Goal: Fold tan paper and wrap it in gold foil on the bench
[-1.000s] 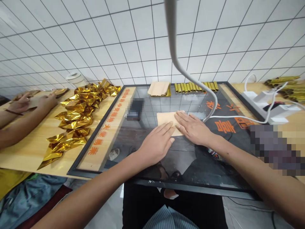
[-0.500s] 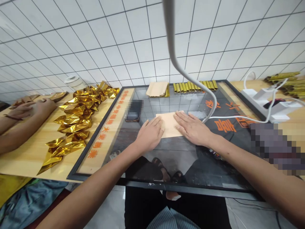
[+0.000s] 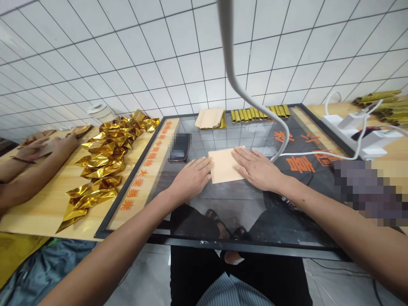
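A square of tan paper lies flat on the black-framed glass panel in front of me. My right hand rests with its fingers stretched over the paper's right side. At the left edge is my left hand, palm down with fingers extended, its fingertips just at the paper's border. Farther back, a small stack of tan and gold papers sits near the panel's far edge. Beside that stack stands a row of gold paper rolls.
Folded gold foil pieces are heaped on the wooden table at left, near another person's hands. A phone lies on the panel. A white cable hangs across the view; a power strip and more gold rolls are at right.
My left hand has slid left off the paper to its edge, uncovering more of that side. My right hand stays on the right side of the paper. The view has shifted slightly.
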`<control>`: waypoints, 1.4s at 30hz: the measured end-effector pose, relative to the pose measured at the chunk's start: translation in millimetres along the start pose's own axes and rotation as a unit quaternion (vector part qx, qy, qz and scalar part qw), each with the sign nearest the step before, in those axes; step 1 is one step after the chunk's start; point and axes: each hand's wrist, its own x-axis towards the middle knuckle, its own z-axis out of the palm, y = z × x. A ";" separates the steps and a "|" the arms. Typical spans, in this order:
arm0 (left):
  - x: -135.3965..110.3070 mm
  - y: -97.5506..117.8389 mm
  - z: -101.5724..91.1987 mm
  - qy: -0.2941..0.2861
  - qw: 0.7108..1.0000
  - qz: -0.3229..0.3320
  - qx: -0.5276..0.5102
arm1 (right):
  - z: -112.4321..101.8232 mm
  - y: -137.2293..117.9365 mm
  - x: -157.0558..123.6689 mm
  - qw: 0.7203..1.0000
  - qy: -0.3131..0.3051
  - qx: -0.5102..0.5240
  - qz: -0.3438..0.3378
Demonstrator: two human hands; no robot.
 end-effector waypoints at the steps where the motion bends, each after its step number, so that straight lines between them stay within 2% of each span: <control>1: -3.3 -1.2 -0.3 0.000 1.000 0.012 0.003 | -0.2 -0.4 0.0 1.000 -0.001 0.001 0.002; 10: -18.1 -3.2 -6.5 0.004 0.997 0.077 -0.002 | 3.2 2.3 0.0 1.000 -0.004 0.007 0.006; 20: -50.3 27.1 -5.0 0.021 0.996 0.086 -0.024 | -2.0 -1.2 -1.2 1.000 -0.004 0.008 0.006; 25: -57.2 28.4 -9.3 0.033 0.994 0.089 -0.045 | -4.5 -2.9 0.1 1.000 -0.011 0.004 0.013; 31: -43.0 25.9 -16.8 0.110 0.988 0.058 -0.090 | -2.7 -2.9 0.0 1.000 -0.015 0.000 0.014; 33: -32.8 27.9 -16.2 0.100 0.991 0.047 -0.078 | -2.0 -3.0 -0.2 1.000 -0.012 -0.001 0.014; 38: -8.2 29.4 -4.3 0.027 0.999 -0.003 -0.024 | -1.0 -1.9 -0.3 1.000 -0.004 0.002 0.010; 42: 3.7 24.6 1.6 0.013 0.999 -0.047 0.020 | 2.4 0.8 0.0 1.000 0.011 0.011 0.002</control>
